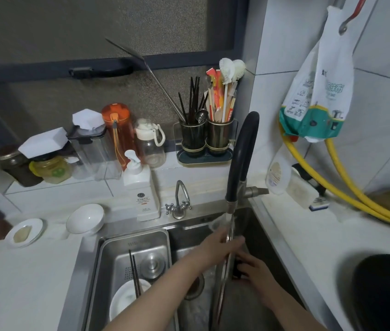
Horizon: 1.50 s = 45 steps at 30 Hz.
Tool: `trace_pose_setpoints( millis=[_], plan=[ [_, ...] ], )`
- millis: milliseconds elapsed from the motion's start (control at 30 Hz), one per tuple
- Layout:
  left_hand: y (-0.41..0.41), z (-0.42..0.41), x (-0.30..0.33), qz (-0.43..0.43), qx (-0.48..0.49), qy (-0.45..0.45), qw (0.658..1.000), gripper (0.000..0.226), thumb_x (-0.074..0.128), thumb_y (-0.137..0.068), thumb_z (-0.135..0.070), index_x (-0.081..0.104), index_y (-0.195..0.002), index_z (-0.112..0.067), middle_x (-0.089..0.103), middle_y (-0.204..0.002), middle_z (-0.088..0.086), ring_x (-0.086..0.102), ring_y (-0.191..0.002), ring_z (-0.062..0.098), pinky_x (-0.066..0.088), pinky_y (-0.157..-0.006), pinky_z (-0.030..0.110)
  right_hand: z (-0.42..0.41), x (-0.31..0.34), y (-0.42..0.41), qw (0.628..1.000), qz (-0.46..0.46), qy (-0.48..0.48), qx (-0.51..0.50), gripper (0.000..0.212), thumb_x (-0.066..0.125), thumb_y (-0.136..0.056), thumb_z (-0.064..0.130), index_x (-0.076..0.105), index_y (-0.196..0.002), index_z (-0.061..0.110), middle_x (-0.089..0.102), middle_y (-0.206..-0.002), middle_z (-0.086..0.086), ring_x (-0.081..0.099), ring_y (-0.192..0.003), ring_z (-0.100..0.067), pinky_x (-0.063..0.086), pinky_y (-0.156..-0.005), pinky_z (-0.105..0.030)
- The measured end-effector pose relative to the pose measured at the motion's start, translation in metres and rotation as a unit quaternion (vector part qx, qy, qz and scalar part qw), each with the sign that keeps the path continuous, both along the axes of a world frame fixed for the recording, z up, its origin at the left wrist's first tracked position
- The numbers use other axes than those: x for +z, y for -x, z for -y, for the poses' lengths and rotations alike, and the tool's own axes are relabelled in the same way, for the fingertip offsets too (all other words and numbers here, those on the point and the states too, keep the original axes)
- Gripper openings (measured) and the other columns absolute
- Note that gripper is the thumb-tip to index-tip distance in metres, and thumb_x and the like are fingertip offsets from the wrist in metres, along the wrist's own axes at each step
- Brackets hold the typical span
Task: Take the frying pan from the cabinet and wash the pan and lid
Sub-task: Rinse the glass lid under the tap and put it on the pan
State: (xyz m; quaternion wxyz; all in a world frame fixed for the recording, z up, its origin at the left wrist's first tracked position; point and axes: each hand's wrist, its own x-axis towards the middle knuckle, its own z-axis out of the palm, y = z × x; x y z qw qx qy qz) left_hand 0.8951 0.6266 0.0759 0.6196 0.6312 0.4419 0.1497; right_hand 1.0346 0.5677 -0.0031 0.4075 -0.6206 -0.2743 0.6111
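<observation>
Both my hands are over the right basin of the steel sink (284, 256), under the black faucet (241, 158), whose spout points down into the basin. Water runs from it.

The glass lid (223, 278) stands nearly upright on edge in the basin, its metal rim seen almost edge-on, running from near the spout down toward the bottom of the frame. My right hand (257, 272) grips the lid's black knob (238, 269), fingers curled round it. My left hand (217, 244) is laid against the lid's other face near its upper edge, fingers stretched out and together, flat on the glass; the fingertips are motion-blurred, so I cannot tell finer contact.

Frying pan (385, 292): dark, round, sitting on the counter to the right of the sink, well apart from my hands, partly cut off by the frame edge.

Left part of the sink holds a steel drain tray (131, 244) with a white plate (127, 299), dark chopsticks (134, 273) lying across it, and a small steel lid (152, 263).

On the counter behind: white soap pump bottle (142, 189) just beside a small tap (180, 201); white bowl (85, 218) and small dish (25, 231) to the left. Utensil holder (206, 139) on the ledge by the window. Yellow hose (339, 185) loops at right.
</observation>
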Motion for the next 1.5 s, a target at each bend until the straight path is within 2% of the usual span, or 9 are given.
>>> trace_pose_setpoints(
  millis=[100, 233, 500, 633, 733, 1200, 1267, 1400, 1500],
  plan=[
    [-0.011, -0.009, 0.002, -0.031, 0.023, 0.015, 0.999, 0.051, 0.056, -0.083, -0.054, 0.054, -0.126, -0.025, 0.063, -0.121, 0.003, 0.059, -0.112, 0.017, 0.044, -0.1, 0.036, -0.001, -0.001, -0.001, 0.998, -0.023, 0.005, -0.05, 0.04, 0.04, -0.088, -0.014, 0.066, -0.089, 0.017, 0.065, -0.09, -0.009, 0.062, -0.077, -0.025, 0.055, -0.068, -0.034],
    [-0.02, -0.028, 0.014, -0.007, 0.101, 0.055, 0.993, 0.016, 0.05, -0.095, -0.032, 0.059, -0.099, -0.02, 0.06, -0.089, 0.0, 0.056, -0.089, 0.018, 0.046, -0.083, 0.033, -0.01, -0.002, -0.003, 0.995, -0.021, 0.028, -0.094, 0.031, 0.044, -0.089, -0.01, 0.066, -0.102, 0.008, 0.065, -0.097, -0.017, 0.062, -0.08, -0.031, 0.056, -0.062, -0.035],
    [-0.012, -0.043, 0.001, -0.019, 0.198, 0.065, 0.978, 0.009, 0.074, -0.07, -0.017, 0.067, -0.071, -0.012, 0.064, -0.074, 0.014, 0.062, -0.074, 0.029, 0.055, -0.081, 0.05, -0.028, 0.006, -0.009, 0.996, 0.048, 0.057, -0.054, 0.037, 0.049, -0.085, -0.012, 0.063, -0.116, 0.001, 0.063, -0.108, -0.022, 0.061, -0.086, -0.033, 0.055, -0.083, -0.052],
    [0.006, -0.03, 0.0, 0.05, 0.254, 0.117, 0.959, 0.002, 0.069, -0.079, -0.008, 0.07, -0.08, -0.006, 0.067, -0.075, 0.015, 0.065, -0.063, 0.029, 0.059, -0.066, 0.041, -0.031, 0.024, -0.012, 0.996, 0.065, 0.062, -0.011, 0.031, 0.053, -0.087, -0.004, 0.065, -0.116, 0.003, 0.063, -0.116, -0.021, 0.061, -0.104, -0.037, 0.056, -0.082, -0.045],
    [0.019, -0.019, -0.003, 0.098, 0.287, 0.15, 0.941, 0.005, 0.065, -0.085, -0.006, 0.066, -0.081, -0.008, 0.067, -0.072, 0.011, 0.064, -0.048, 0.017, 0.052, -0.045, 0.024, -0.037, 0.043, -0.015, 0.996, 0.076, 0.049, 0.021, 0.029, 0.053, -0.089, -0.001, 0.064, -0.115, 0.005, 0.064, -0.107, -0.017, 0.06, -0.093, -0.027, 0.05, -0.068, -0.031],
    [0.022, -0.006, -0.008, 0.156, 0.343, 0.191, 0.906, 0.012, 0.067, -0.086, -0.016, 0.062, -0.075, -0.011, 0.071, -0.071, 0.008, 0.067, -0.049, 0.016, 0.053, -0.058, 0.03, -0.121, 0.07, -0.072, 0.933, 0.346, -0.059, 0.086, 0.058, 0.063, -0.084, 0.024, 0.042, -0.135, 0.007, 0.05, -0.134, -0.013, 0.05, -0.12, -0.03, 0.043, -0.095, -0.034],
    [0.015, -0.008, -0.007, 0.157, 0.341, 0.184, 0.908, 0.012, 0.068, -0.085, -0.018, 0.063, -0.076, -0.012, 0.071, -0.073, 0.008, 0.067, -0.052, 0.016, 0.052, -0.062, 0.031, -0.136, 0.049, -0.089, 0.913, 0.393, -0.069, 0.08, 0.058, 0.07, -0.075, 0.028, 0.049, -0.127, 0.01, 0.051, -0.131, -0.015, 0.051, -0.117, -0.031, 0.045, -0.1, -0.044],
    [0.005, -0.012, -0.007, 0.158, 0.341, 0.181, 0.909, 0.009, 0.069, -0.084, -0.02, 0.065, -0.082, -0.013, 0.072, -0.078, 0.009, 0.068, -0.061, 0.02, 0.05, -0.06, 0.029, -0.149, 0.045, -0.098, 0.916, 0.391, -0.078, 0.055, 0.021, 0.074, -0.071, 0.017, 0.058, -0.081, 0.025, 0.058, -0.113, -0.016, 0.056, -0.107, -0.032, 0.048, -0.096, -0.048],
    [0.002, -0.014, -0.009, 0.167, 0.343, 0.186, 0.905, 0.01, 0.069, -0.084, -0.019, 0.066, -0.078, -0.012, 0.071, -0.074, 0.009, 0.067, -0.057, 0.018, 0.049, -0.056, 0.029, -0.157, 0.042, -0.104, 0.923, 0.373, -0.071, 0.053, 0.039, 0.077, -0.068, 0.017, 0.06, -0.1, 0.003, 0.061, -0.109, -0.017, 0.061, -0.101, -0.032, 0.052, -0.09, -0.046]
  ],
)
